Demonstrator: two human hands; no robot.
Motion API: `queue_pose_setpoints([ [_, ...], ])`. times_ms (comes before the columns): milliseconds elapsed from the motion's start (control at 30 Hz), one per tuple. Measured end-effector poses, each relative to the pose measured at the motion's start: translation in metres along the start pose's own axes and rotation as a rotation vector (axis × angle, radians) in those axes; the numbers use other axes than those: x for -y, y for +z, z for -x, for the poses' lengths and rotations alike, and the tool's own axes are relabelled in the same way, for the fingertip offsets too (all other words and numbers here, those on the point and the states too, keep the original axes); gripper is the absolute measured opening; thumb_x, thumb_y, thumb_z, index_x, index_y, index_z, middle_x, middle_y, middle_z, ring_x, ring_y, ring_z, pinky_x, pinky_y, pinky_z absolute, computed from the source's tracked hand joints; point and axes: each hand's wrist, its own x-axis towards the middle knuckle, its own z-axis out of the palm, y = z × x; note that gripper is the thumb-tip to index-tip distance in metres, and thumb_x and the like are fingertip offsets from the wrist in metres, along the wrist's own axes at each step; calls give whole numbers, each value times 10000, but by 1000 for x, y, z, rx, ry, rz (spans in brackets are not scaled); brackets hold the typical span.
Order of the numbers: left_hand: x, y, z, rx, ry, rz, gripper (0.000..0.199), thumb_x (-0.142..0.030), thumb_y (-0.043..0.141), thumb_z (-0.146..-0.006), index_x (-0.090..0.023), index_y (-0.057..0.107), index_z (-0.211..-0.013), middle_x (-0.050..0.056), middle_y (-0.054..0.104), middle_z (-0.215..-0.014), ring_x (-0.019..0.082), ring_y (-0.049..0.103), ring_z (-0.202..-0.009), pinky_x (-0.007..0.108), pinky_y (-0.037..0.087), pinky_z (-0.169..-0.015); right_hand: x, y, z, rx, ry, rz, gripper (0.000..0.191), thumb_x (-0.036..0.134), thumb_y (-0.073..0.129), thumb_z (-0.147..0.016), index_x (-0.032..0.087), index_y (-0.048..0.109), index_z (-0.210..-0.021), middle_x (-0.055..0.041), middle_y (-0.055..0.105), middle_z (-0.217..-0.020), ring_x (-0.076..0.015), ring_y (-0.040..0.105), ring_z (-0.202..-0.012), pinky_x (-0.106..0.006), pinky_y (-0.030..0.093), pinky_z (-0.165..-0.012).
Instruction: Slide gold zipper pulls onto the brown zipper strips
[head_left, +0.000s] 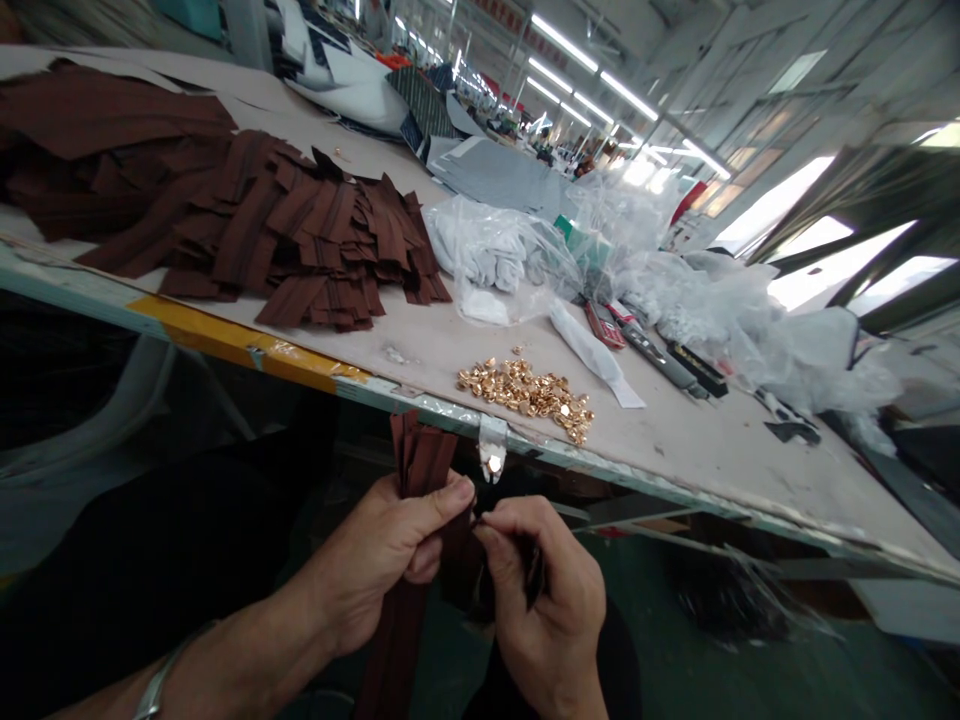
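Note:
My left hand (397,545) is closed around a bundle of brown zipper strips (424,455), held upright below the table edge, their lower ends hanging down. Beside it, my right hand (544,590) is closed in a pinch near my left thumb, with dark brown fabric showing between its fingers; it looks like the end of a zipper strip, partly hidden. Just above both hands, a small metal holder (493,445) is fixed to the table edge, with a shiny gold piece at its tip. Behind it lies a loose pile of gold zipper sliders (532,390).
A large heap of brown zipper strips (300,220) covers the table's left side. Clear plastic bags with white contents (487,245), a white strip (596,355) and a grey box cutter (660,355) lie behind the sliders. Grey fabric sheets (499,170) are farther back.

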Motion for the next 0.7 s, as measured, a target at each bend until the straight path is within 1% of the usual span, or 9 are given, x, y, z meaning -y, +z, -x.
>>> queue_pose_setpoints([
  [67,-1,1,1,40,5,-25,320,-417,780,-675,-167,584,-715,-94,397,-509,29,252,-415,167,186,-390,0,2,-1,-61,151,-127,76,159,599,-874,233,611,-861,34,596,-712,-90,536,-586,-184,423,-538],
  [133,-2,1,2,56,18,-40,316,-400,791,-668,-156,594,-713,-85,425,-514,27,271,-419,164,184,-389,0,5,-2,-72,316,-289,23,231,642,-858,220,628,-845,39,583,-685,-85,514,-572,-175,422,-524],
  [233,-2,-1,3,62,43,-34,282,-386,767,-707,-158,599,-710,-95,407,-464,29,276,-411,164,199,-401,-1,7,-2,-37,526,-508,162,308,726,-796,179,630,-772,43,533,-647,-59,446,-526,-146,373,-459],
  [333,-5,-4,2,115,62,-21,254,-394,714,-763,-165,613,-718,-92,414,-423,30,281,-396,161,191,-405,-2,9,-2,-63,767,-782,254,398,716,-794,164,618,-770,87,395,-544,-17,253,-409,-111,224,-346],
  [400,-9,-4,1,146,66,-32,242,-379,688,-784,-157,626,-710,-76,452,-431,27,292,-392,156,187,-400,-2,10,-3,-65,884,-961,286,425,702,-792,155,608,-769,104,359,-515,0,152,-381,-99,157,-315],
  [467,-12,-3,-1,138,73,-72,235,-345,680,-782,-149,619,-668,-58,489,-449,28,325,-391,150,204,-392,-2,10,-6,-42,920,-1065,300,400,713,-775,146,572,-701,90,406,-528,10,136,-378,-91,148,-306],
  [567,-16,-1,-4,80,66,-129,226,-307,690,-750,-149,590,-623,-42,526,-484,33,385,-402,139,225,-383,-2,11,-11,-46,924,-1116,302,329,724,-763,151,509,-648,71,470,-565,14,155,-381,-79,173,-301],
  [700,-17,3,-7,56,22,-124,226,-302,687,-727,-154,565,-609,-59,504,-441,25,373,-381,123,221,-375,-3,14,-16,-72,913,-1151,290,279,725,-753,160,486,-639,80,466,-537,11,149,-378,-72,185,-292],
])
